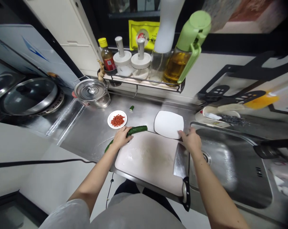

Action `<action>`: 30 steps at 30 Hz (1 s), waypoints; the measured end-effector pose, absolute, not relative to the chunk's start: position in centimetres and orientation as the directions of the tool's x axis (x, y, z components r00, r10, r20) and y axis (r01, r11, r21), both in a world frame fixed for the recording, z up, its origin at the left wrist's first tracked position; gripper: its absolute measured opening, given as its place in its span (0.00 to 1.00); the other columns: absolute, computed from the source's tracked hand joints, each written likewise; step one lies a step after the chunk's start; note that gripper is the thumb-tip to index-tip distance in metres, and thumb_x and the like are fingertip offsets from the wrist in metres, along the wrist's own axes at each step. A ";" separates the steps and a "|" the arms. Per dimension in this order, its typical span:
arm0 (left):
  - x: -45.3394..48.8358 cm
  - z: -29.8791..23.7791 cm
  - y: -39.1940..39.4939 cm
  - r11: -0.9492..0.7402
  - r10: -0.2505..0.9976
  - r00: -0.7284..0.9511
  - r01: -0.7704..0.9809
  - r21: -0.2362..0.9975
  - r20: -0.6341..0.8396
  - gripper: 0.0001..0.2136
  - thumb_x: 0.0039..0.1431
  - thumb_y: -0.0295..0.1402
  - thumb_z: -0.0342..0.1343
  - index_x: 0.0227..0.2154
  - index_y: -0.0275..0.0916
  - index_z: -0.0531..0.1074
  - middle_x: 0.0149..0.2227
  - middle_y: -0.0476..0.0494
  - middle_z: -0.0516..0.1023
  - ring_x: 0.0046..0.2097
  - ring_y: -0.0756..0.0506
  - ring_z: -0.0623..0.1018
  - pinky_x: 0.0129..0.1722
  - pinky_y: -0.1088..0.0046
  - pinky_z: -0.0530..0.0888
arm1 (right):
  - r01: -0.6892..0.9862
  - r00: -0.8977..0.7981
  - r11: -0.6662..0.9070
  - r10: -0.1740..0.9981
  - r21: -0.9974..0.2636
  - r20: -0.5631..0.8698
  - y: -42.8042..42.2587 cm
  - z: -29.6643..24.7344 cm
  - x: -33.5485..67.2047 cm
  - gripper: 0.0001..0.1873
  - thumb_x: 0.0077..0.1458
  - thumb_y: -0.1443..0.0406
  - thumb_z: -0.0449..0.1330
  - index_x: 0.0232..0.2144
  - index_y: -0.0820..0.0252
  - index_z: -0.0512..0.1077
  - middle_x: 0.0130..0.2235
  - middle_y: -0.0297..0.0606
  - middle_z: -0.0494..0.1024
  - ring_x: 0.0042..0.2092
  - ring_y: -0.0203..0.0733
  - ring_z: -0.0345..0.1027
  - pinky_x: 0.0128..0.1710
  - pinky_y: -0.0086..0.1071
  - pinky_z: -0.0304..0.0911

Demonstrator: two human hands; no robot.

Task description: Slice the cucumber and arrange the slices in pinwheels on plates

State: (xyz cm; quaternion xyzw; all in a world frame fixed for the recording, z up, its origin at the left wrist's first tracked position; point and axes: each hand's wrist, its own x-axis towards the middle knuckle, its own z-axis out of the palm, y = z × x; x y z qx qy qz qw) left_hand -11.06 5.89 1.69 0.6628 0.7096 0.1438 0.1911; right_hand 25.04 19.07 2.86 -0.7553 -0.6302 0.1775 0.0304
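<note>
My left hand [121, 137] is closed around a long green cucumber [136, 130] at the far left edge of a wet white cutting board [148, 159]. My right hand [193, 141] rests at the board's far right corner, its fingers touching the edge of a white square plate [168, 123]. Along the board's right side, just beneath my right wrist, lies a cleaver [182, 170] with its black handle toward me.
A small white dish of chopped red chilli [117, 120] and a cut cucumber end [132, 108] sit behind the board. A lidded steel pot [92, 92], a wok [29, 95], a rack of bottles [144, 68] and a sink [229, 162] surround the steel counter.
</note>
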 end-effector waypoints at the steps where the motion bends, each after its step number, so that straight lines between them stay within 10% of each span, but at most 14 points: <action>1: -11.1 1.6 5.8 0.084 0.995 -0.051 0.889 0.450 -0.086 0.26 0.55 0.40 0.57 0.57 0.46 0.63 0.49 0.41 0.71 0.51 0.40 0.71 0.50 0.63 0.68 | 0.938 0.141 -0.203 0.964 -0.279 -0.227 18.3 3.3 25.4 0.33 0.56 0.48 0.54 0.56 0.64 0.61 0.38 0.47 0.77 0.42 0.53 0.71 0.39 0.38 0.61; 30: -7.9 2.1 0.0 -0.132 0.987 0.161 0.872 0.472 -0.021 0.22 0.61 0.38 0.52 0.59 0.47 0.63 0.50 0.41 0.71 0.51 0.41 0.71 0.50 0.63 0.69 | 0.924 0.179 -0.309 0.869 -0.224 -0.461 -0.3 3.4 29.4 0.20 0.56 0.55 0.57 0.46 0.60 0.66 0.39 0.41 0.76 0.41 0.43 0.70 0.34 0.30 0.55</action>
